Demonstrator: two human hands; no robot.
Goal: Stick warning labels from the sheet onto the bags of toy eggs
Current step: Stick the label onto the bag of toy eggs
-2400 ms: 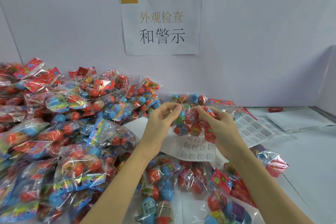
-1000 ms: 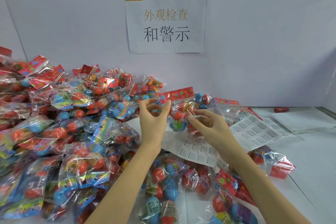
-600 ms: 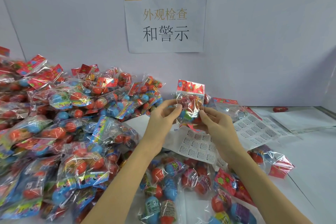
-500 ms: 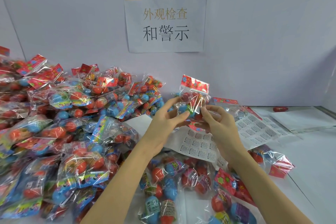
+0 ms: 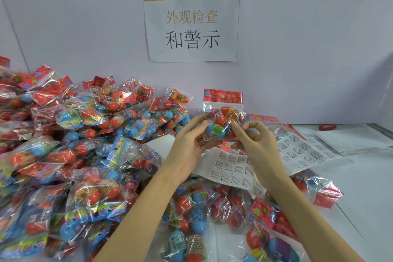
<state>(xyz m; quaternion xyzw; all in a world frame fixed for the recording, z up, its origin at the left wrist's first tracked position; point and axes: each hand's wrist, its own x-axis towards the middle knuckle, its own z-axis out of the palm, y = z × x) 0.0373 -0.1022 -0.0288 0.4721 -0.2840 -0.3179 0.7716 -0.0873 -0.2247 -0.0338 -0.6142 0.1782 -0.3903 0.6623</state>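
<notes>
- Presently held upright above the worktop (image 5: 361, 181): a clear crinkly plastic bag of red and blue toy eggs with a red flowered header card (image 5: 222, 117), just in front of the pale wall.
- Left hand (image 5: 187, 147) under and behind the bag's lower left corner, fingers reaching up along its side and bearing it; grip loose, more a cradle than a pinch.
- Right hand (image 5: 255, 144) at the bag's lower right, thumb and forefinger pressed together on the film; cannot tell whether a label sits between them.
- Lying flat just below both hands: a white sheet of small printed warning labels (image 5: 231, 172), partly covered by the wrists, with a second such sheet (image 5: 302, 151) to the right.
- Heaped to the left: a large pile of like bags (image 5: 74, 155); more bags (image 5: 202, 208) near the forearms.
- Taped on the wall: a white paper notice with Chinese characters (image 5: 191, 25).
- Likely step in hand: turning and checking the bag, or pressing a label down on its face.
- Next move, by judgement: smooth the film flat, peel one label from the sheet if none is on yet, press it on without creases, then set the bag aside.
</notes>
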